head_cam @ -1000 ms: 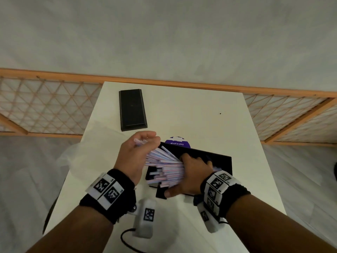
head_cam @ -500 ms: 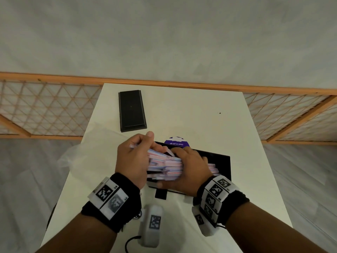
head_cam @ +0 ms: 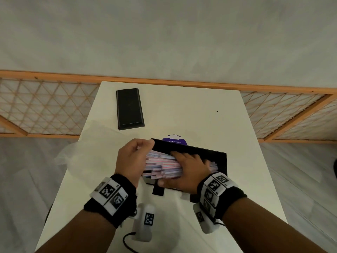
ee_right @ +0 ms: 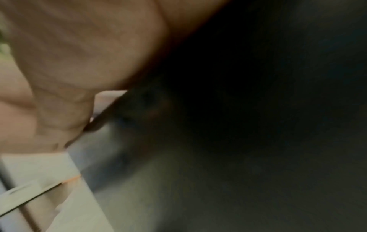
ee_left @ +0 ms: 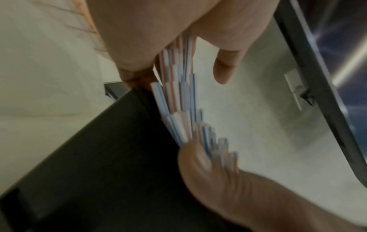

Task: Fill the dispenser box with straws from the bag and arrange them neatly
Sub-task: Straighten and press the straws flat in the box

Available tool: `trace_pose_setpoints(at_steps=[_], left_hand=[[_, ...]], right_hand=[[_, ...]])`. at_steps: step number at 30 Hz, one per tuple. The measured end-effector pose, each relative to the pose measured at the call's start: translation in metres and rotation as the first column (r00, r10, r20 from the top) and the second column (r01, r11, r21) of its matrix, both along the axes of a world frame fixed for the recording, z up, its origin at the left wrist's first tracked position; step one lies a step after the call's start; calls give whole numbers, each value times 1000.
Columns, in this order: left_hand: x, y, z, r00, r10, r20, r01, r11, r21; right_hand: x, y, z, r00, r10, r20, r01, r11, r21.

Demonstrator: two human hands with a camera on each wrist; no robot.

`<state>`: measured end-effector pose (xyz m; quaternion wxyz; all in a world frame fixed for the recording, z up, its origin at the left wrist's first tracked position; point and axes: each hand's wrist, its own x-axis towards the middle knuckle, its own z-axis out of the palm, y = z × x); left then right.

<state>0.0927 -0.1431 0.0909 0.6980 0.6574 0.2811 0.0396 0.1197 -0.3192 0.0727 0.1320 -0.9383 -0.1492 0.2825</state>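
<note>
A bundle of red, blue and white striped straws (head_cam: 164,167) lies across the open top of the black dispenser box (head_cam: 219,162). My left hand (head_cam: 135,159) curls round the bundle's left ends, right beside the box's left corner. My right hand (head_cam: 186,168) grips the bundle's middle, fingers over the top and thumb under the near side. In the left wrist view the straws (ee_left: 178,94) run between my fingers and thumb, stepped at their ends, next to the box wall (ee_left: 99,157). The right wrist view is dark and blurred. The clear plastic bag (head_cam: 82,154) lies flat at the left.
The white table (head_cam: 200,115) carries a black lid (head_cam: 129,108) at the far left and a purple round label (head_cam: 175,140) just behind the box. A wooden lattice rail (head_cam: 45,106) runs behind the table, and a cable (head_cam: 127,241) lies at the near edge.
The fanned straws have been squeezed into a tighter, more parallel bundle. Both hands have lowered it onto the box, and my right hand has slid further over it.
</note>
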Motion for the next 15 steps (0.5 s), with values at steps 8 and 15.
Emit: trace_pose_setpoints(at_steps=[8, 15], left_hand=[[0, -16, 10, 997, -5, 82, -11, 980, 199], [11, 10, -1, 994, -70, -82, 75, 996, 54]], right_hand=[[-7, 28, 11, 954, -86, 287, 66, 995, 79], [-12, -6, 11, 934, -75, 351, 7, 982, 191]])
